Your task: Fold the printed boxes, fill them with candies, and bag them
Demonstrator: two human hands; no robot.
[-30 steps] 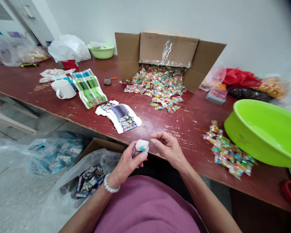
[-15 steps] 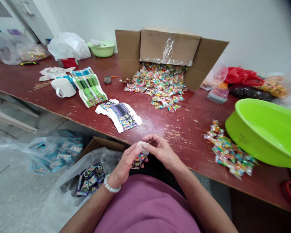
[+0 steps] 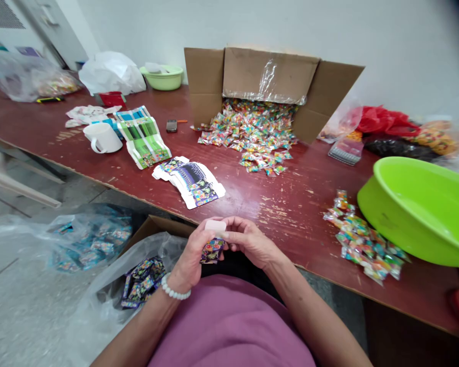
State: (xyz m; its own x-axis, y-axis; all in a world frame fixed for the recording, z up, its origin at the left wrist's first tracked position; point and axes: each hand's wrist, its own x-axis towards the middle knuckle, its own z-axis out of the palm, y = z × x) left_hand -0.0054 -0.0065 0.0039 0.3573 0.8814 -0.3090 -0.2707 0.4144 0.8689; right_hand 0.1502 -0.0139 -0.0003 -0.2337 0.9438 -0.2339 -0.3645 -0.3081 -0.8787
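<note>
Between my hands, at the table's front edge, is a small purple printed carton (image 3: 212,251) with a pale flap standing at its top. My left hand (image 3: 194,253) grips its left side, thumb near the flap. My right hand (image 3: 248,240) holds the other side, its thumb on the flap and fingers partly hidden behind. Just beyond lies a stack of flat purple carton blanks (image 3: 193,181), with green carton blanks (image 3: 147,140) left of it. Below my left arm, a clear plastic bag (image 3: 99,285) holds several purple cartons (image 3: 143,283).
Wrapped candies (image 3: 252,127) spill from a cardboard box (image 3: 270,76) at the back. More candies (image 3: 361,239) lie beside a green basin (image 3: 416,214) at right. A white mug (image 3: 105,138) stands at left. Blue packs (image 3: 95,239) fill another bag on the floor side.
Both hands have shifted slightly left with the carton. Its flap now stands up and more of its printed front shows. My right fingers have drawn in closer to the carton.
</note>
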